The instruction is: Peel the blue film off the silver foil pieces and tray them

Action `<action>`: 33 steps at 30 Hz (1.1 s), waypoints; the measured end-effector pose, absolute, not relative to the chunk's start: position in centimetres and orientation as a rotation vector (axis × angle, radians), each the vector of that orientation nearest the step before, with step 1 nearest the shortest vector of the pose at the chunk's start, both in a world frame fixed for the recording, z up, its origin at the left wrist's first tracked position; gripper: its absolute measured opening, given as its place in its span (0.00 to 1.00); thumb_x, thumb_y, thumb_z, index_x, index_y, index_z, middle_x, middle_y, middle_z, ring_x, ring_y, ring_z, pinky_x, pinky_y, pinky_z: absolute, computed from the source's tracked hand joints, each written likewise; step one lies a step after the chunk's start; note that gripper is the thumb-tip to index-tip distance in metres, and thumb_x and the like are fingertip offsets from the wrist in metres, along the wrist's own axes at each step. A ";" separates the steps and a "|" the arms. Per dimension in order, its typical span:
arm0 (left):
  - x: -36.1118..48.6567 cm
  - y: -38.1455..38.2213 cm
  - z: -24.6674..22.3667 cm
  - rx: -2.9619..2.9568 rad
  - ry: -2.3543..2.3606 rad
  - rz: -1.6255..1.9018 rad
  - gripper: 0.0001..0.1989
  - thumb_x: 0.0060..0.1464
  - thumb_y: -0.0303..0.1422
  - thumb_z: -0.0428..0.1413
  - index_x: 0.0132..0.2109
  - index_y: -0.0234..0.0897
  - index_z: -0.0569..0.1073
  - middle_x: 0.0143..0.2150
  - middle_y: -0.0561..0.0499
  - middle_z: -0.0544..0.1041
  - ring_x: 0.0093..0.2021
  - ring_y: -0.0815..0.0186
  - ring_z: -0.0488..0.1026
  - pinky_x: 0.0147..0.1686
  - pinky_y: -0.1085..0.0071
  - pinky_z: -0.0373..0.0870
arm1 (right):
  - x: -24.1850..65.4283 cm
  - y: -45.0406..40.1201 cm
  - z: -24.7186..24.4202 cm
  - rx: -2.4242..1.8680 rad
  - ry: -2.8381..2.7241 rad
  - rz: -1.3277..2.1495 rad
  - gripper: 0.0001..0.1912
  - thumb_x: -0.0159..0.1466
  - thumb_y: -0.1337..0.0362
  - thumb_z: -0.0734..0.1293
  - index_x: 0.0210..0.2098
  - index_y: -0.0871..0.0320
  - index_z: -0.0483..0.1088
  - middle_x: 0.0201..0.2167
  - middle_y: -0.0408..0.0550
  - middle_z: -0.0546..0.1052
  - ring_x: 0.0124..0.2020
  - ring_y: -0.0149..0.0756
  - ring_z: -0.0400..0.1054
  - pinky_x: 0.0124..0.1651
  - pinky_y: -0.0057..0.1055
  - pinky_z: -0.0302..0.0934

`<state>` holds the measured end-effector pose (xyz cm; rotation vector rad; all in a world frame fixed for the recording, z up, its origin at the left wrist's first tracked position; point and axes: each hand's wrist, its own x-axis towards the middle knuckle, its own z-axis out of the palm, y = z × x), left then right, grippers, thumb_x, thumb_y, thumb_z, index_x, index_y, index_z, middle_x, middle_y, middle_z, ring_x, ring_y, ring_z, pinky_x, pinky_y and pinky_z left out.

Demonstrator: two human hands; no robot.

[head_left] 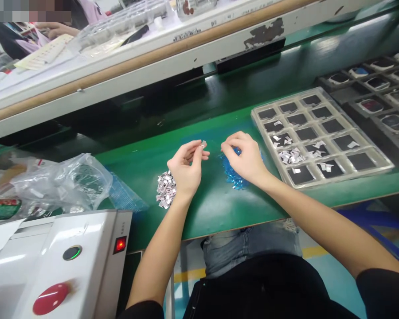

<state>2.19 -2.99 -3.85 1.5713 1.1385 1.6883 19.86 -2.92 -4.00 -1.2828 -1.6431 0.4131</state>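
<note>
My left hand [187, 173] is closed in a pinch, with a small silvery rectangular piece [203, 144] between thumb and fingertips. Under its wrist side lies a pile of small white and silver pieces [165, 191] on the green tabletop [206, 212]. My right hand [245, 158] hovers over a heap of shiny blue film bits [234, 179]. Its thumb and index finger are pressed together; whatever they hold, if anything, is too small to make out. The two hands are apart, fingertips facing each other.
Right of my hands sits a clear compartment tray [342, 178] with small white pieces in several pockets. Dark trays [355, 95] lie beyond it. At left are a white machine [96, 248] with a red button and clear plastic bags [69, 181]. A raised shelf [146, 66] crosses behind; another person's hand [58, 30] shows there.
</note>
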 end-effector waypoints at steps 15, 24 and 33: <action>1.2 -2.5 -2.9 1.608 1.162 1.935 0.08 0.67 0.38 0.64 0.47 0.38 0.80 0.43 0.49 0.86 0.34 0.67 0.83 0.35 0.70 0.84 | 19.8 -3.2 -3.7 -1.242 -1.664 0.466 0.09 0.60 0.71 0.65 0.28 0.55 0.75 0.40 0.49 0.80 0.48 0.48 0.73 0.58 0.50 0.66; 0.9 -2.3 -2.7 1.613 1.183 1.934 0.08 0.67 0.37 0.63 0.48 0.38 0.80 0.43 0.49 0.85 0.34 0.67 0.83 0.34 0.70 0.83 | 20.2 -3.0 -2.5 -1.089 -1.445 0.972 0.22 0.71 0.59 0.61 0.25 0.56 0.79 0.33 0.49 0.82 0.43 0.44 0.77 0.54 0.44 0.68; 0.9 -2.4 -2.8 1.608 1.231 1.879 0.12 0.68 0.42 0.64 0.49 0.38 0.80 0.44 0.48 0.85 0.35 0.66 0.83 0.36 0.69 0.84 | 20.5 -2.8 -2.7 -1.073 -1.597 0.935 0.18 0.70 0.64 0.60 0.39 0.57 0.82 0.42 0.50 0.84 0.46 0.46 0.77 0.53 0.45 0.72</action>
